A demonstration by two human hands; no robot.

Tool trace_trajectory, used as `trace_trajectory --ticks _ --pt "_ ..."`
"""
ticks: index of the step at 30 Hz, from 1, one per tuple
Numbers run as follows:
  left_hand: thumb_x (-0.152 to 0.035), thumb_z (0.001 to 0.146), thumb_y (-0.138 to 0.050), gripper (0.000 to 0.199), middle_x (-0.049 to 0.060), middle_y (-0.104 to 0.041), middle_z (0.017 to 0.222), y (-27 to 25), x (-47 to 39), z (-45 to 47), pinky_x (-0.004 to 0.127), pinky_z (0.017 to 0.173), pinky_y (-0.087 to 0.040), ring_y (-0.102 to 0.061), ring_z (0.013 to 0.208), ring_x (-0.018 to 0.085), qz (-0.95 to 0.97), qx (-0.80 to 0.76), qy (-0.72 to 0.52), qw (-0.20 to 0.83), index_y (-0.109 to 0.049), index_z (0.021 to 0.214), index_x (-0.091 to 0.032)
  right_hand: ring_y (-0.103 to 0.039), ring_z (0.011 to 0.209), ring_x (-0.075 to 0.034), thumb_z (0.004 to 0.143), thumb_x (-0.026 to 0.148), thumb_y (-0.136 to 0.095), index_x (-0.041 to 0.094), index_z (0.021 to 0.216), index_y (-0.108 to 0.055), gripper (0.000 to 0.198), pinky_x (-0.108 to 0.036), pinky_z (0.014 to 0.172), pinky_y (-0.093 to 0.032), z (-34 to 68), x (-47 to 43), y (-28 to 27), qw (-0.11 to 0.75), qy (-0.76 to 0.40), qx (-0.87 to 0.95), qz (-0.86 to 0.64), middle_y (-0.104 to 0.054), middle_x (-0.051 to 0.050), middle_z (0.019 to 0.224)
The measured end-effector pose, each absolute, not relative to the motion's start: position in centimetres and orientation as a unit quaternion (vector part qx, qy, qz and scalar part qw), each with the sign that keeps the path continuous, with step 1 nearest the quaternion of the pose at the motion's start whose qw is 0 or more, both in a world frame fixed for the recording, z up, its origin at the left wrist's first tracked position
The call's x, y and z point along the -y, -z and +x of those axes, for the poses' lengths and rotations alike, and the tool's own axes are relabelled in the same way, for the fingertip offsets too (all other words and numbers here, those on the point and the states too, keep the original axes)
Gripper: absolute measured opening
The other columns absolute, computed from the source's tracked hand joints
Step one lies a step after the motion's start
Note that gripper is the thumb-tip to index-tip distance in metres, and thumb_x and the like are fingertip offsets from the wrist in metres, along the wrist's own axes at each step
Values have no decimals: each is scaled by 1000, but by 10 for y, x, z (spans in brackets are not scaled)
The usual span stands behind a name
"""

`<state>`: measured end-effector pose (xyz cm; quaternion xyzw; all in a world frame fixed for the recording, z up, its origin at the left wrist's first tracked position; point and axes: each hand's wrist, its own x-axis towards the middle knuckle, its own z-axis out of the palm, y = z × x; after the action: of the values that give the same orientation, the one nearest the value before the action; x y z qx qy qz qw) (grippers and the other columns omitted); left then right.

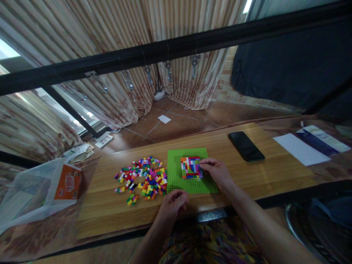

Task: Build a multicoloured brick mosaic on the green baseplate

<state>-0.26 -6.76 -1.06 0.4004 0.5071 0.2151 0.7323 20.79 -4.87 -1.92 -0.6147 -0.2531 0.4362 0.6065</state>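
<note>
A green studded baseplate [173, 165] lies on the wooden board, with a roughly square build of multicoloured toy bricks [190, 168] on it. At the build's right edge is my right hand [216, 169], thumb and forefinger pinched together. Whether a small brick sits between those fingertips is too small to tell. My left hand [175, 203] rests by the front edge of the baseplate, its fingers curled in and closed; anything inside them is hidden. To the left of the baseplate spreads a loose pile of small coloured bricks [148, 178].
A black phone [246, 146] lies on the wooden board [110, 216] at the right. Beyond it are white paper [301, 148] and a leaflet. At the far left stands a clear plastic bin [41, 194] with an orange label. A dark metal bar [115, 57] crosses above the far side.
</note>
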Motion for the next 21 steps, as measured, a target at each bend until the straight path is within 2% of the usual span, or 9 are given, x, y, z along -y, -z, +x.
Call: trace_trajectory --ticks 10,15,21 --pt "-37 70 -68 29 0 -59 69 -1 69 2 19 48 -30 -45 51 6 407 -494 -220 736 -63 84 -13 -49 46 -9 46 32 -80 17 61 -67 24 -22 45 -39 208 42 14 580 -467 211 -633 -59 3 50" --pt "-40 68 -69 33 1 -61 70 1 72 0 20 51 -34 -51 55 8 418 -495 -214 731 -62 84 -12 -49 46 -8 46 34 -81 17 62 -67 27 -21 44 -41 207 40 15 587 -457 216 -632 -58 3 50" --pt "-41 68 -69 34 1 -59 69 3 75 -2 19 50 -32 -48 54 7 412 -498 -210 734 -62 85 -13 -49 46 -8 46 34 -81 18 63 -65 29 -20 41 -41 205 39 16 589 -447 206 -642 -58 3 50"
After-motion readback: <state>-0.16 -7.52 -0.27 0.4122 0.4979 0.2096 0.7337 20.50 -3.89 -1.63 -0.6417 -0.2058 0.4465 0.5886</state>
